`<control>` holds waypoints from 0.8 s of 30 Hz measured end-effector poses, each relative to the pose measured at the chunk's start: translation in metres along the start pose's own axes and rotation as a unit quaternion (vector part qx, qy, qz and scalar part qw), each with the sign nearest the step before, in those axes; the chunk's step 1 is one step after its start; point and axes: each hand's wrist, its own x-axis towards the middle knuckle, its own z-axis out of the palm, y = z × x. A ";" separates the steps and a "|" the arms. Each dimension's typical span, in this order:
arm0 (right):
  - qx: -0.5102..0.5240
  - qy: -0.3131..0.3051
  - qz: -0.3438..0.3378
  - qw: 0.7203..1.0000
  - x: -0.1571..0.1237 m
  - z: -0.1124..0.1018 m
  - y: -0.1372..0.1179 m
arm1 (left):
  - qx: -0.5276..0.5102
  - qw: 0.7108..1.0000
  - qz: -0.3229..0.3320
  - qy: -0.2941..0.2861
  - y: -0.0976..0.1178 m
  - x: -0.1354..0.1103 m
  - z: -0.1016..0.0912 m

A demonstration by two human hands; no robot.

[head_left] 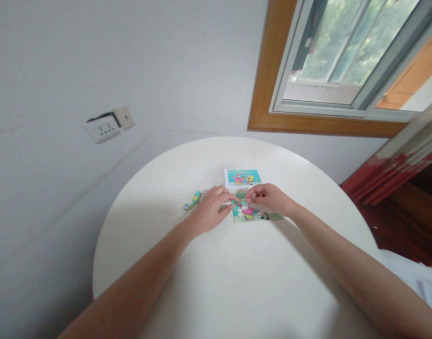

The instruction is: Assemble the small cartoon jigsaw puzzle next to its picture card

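A small cartoon jigsaw puzzle [253,215] lies partly assembled near the middle of a round white table [237,282]. My left hand [211,208] rests at its left edge, fingers curled and pinched toward the puzzle's top left corner. My right hand [268,197] is above the puzzle's upper edge, fingertips pinched together close to the left hand's fingertips. What the fingers hold is too small to name. A reference picture card [242,177] lies just behind the puzzle. Loose puzzle pieces [192,200] sit to the left of my left hand.
The table stands against a white wall with a power socket [104,126] at the left. A wood-framed window [343,70] is at the upper right. Red and white fabric [395,169] and a dark floor lie to the right.
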 end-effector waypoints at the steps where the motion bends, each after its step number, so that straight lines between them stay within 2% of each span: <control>1: -0.006 0.019 0.015 1.000 -0.002 0.000 0.004 | 0.013 1.000 0.001 -0.004 0.001 0.000 0.002; 4: -0.032 0.045 0.019 0.998 -0.004 0.001 0.012 | 0.049 0.999 -0.001 -0.019 0.002 0.000 0.007; 10: -0.094 0.041 -0.023 0.994 -0.001 0.004 0.013 | 0.086 0.995 0.012 -0.046 0.000 -0.001 0.012; 24: -0.096 0.032 -0.052 0.994 -0.002 0.007 0.018 | 0.079 0.996 0.014 -0.049 -0.004 -0.002 0.013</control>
